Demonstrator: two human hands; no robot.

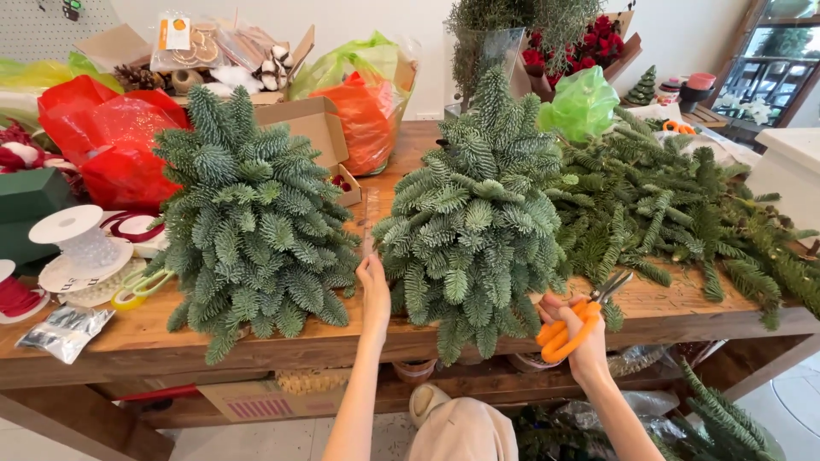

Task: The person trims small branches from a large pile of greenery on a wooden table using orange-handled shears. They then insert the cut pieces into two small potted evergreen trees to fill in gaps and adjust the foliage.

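Right hand (582, 341) grips orange scissors (571, 326), left hand (374, 286) open against fir tree (474, 222); cardboard box (312, 128) holds red berries.

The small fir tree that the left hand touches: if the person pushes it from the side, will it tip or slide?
The fir tree probably tips before it slides: it stands tall, near the wooden table's edge. Its springy tips would likely give first under the left hand. It looks light for its size.
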